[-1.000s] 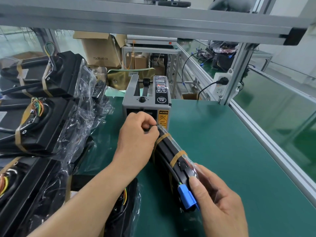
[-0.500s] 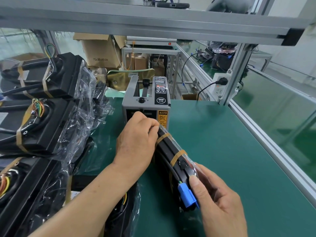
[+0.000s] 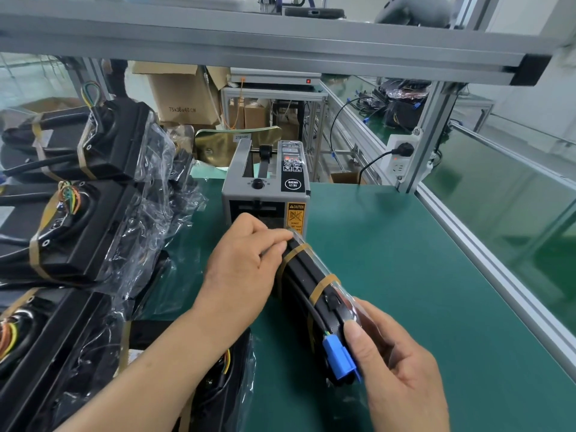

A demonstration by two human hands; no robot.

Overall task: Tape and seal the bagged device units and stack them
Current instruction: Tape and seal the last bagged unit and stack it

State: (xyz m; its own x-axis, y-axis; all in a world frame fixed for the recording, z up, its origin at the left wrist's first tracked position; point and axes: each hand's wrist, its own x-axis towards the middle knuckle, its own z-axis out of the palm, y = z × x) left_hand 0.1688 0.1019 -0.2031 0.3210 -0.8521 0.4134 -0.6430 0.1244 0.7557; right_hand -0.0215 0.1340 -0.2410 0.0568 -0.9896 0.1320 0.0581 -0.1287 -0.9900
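The black device unit in a clear plastic bag (image 3: 314,294) stands on edge on the green bench mat (image 3: 420,275), near centre, just in front of the grey tape dispenser (image 3: 265,194). The left hand (image 3: 246,263) curls over its far end, pinching the bag there; whether it holds a tape strip is hidden. The right hand (image 3: 396,369) clamps the near end beside the blue connector (image 3: 339,358). Two brown tape bands (image 3: 324,283) already cross the unit, so sealing looks nearly finished; stacking remains. The pile of taped bagged units (image 3: 78,213) at left is the likely destination, and loose plastic spills towards the working spot.
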